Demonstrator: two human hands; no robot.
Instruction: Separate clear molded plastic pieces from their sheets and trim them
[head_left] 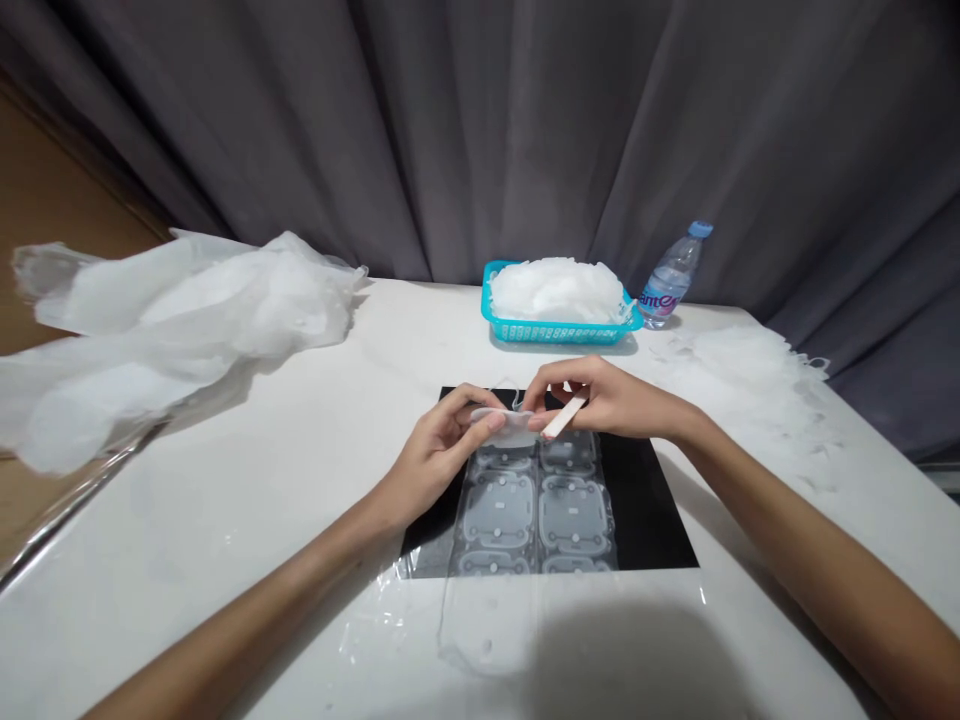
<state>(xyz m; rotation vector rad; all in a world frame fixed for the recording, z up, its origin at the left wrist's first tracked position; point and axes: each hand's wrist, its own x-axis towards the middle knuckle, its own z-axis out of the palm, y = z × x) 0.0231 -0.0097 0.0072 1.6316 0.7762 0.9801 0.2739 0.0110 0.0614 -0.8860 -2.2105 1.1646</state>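
Currently, translucent white piece (513, 430) is pinched by left grip (435, 448) and right grip (611, 397) | Located: above black mat (654, 510), midway between left and right edges of surface (322, 450) | Flat stick (566, 413) also held, right | Piece best kept level, stick tip clear.

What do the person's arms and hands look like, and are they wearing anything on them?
The left hand and right hand have no gloves, and I see no rings. Both wrists look bare, without a watch or bracelet. The left arm and right arm look slim, with no sleeves showing.
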